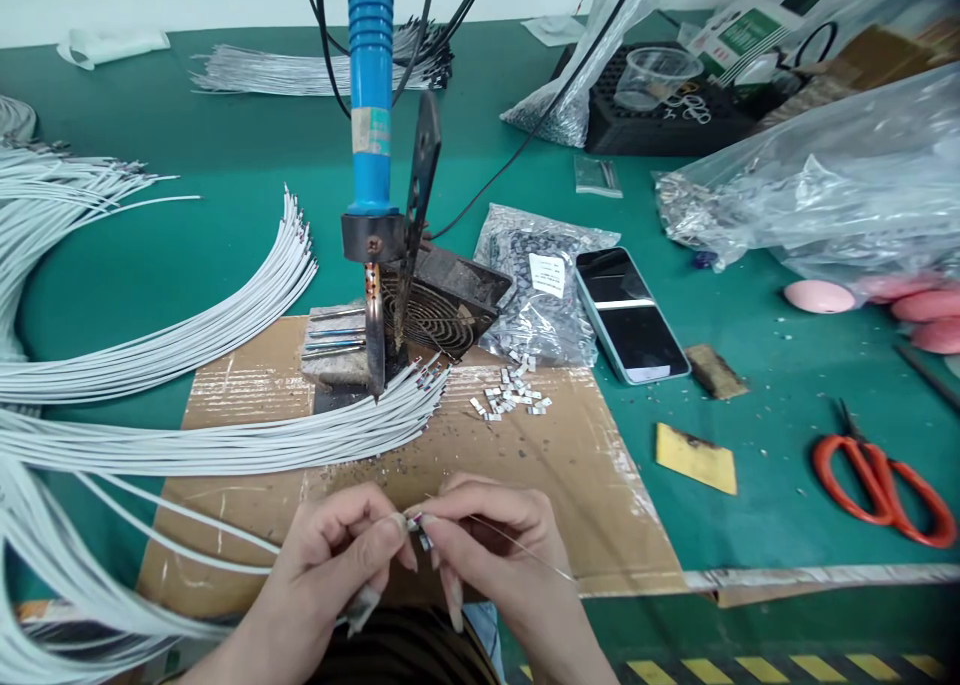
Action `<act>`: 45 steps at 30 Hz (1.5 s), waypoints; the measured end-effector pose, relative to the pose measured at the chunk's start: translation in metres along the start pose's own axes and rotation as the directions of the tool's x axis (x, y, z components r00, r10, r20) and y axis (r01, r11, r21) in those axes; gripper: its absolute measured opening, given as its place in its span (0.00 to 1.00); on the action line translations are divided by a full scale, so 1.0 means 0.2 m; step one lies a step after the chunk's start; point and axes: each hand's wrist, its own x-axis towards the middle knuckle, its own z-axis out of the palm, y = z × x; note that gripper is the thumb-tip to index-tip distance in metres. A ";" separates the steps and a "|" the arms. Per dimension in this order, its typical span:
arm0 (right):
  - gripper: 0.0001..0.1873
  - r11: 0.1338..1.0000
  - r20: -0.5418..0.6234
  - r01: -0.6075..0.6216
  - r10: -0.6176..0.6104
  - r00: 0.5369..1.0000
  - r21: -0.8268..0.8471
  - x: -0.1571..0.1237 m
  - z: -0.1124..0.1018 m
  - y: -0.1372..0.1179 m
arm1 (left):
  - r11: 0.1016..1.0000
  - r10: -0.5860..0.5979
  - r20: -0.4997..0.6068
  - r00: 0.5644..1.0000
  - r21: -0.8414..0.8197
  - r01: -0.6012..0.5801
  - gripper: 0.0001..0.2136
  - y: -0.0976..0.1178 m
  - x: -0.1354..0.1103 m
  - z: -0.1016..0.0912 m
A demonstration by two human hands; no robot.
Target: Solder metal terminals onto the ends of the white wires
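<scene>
My left hand (337, 555) is closed in a pinch at the front edge of the cardboard, around the end of a white cable (247, 537) that runs in from the left. Fine coloured strands and a small whitish piece show at its fingertips. My right hand (499, 535) meets it there, thumb and finger pinched together. A thin silvery wire (521, 545) passes through the right fingers and trails right. Exactly what the fingertips press on is partly hidden. Beyond the hands, a blue-handled soldering iron (371, 95) stands upright in a black holder, tip down, beside a cable bundle (322, 443).
Small white connectors (514, 390) lie loose on the cardboard (600, 505). Behind are a bag of parts (525, 275), a fan (442, 300) and a phone (634, 310). Red-handled scissors (881, 480) and a yellow sponge (696, 457) lie right. More cables (210, 340) curve along the left.
</scene>
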 end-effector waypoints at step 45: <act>0.11 0.774 0.211 0.383 -0.319 0.924 -0.504 0.03 -0.01 -0.07 | 0.933 0.176 -0.375 0.910 0.359 -0.033 0.10 0.17 -0.01 0.15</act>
